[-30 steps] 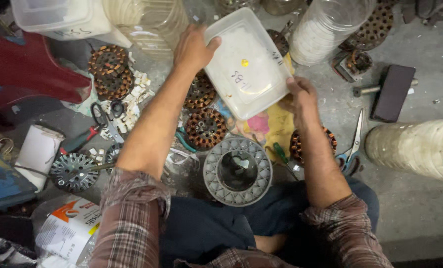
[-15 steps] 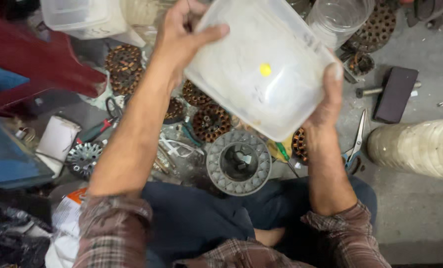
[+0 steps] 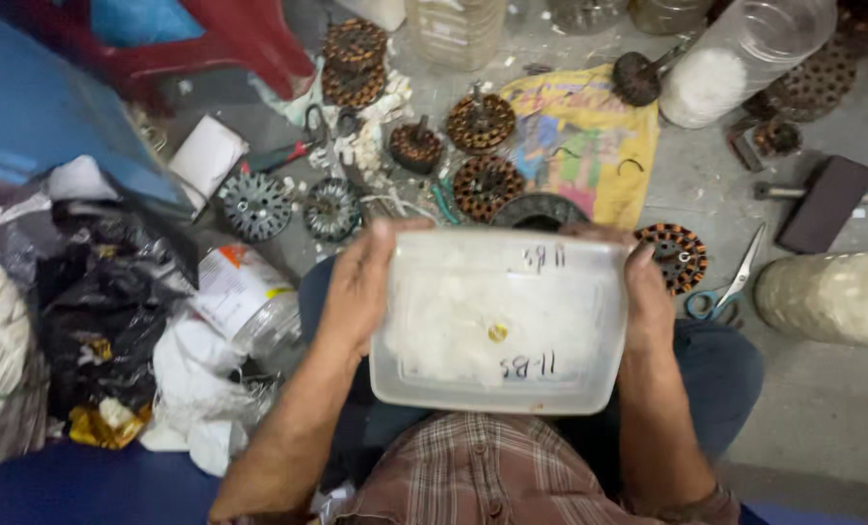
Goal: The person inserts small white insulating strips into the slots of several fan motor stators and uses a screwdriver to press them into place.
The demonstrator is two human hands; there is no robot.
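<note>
Two hands hold one translucent white rectangular plastic tub (image 3: pixel 500 321) in the lower centre of the frame, close above the person's lap. The left hand (image 3: pixel 356 287) clamps the tub's left wall and the right hand (image 3: pixel 648 297) the right wall, fingers (image 3: pixel 601 233) curled over the far rim, so both are closed on the tub and it stays level w/ its white, fluffy-looking contents inside; what that filling is I cannot tell.

The tub hides part of a dark round metal ring (image 3: pixel 541 209) lying on the floor just beyond it. Further up lie several copper-wound round motor cores (image 3: pixel 483 185) on and beside a yellow printed cloth (image 3: pixel 590 136). At the right, blue-handled scissors (image 3: pixel 730 287) rest near a copper-wound core (image 3: pixel 675 255), approx. beside the right hand.

Free room is small: black plastic bags (image 3: pixel 94 292) and a white plastic jar (image 3: pixel 244 292) crowd the left edge, a big pale roll (image 3: pixel 833 297) the right. Bare grey floor (image 3: pixel 823 408) shows only at lower right.
</note>
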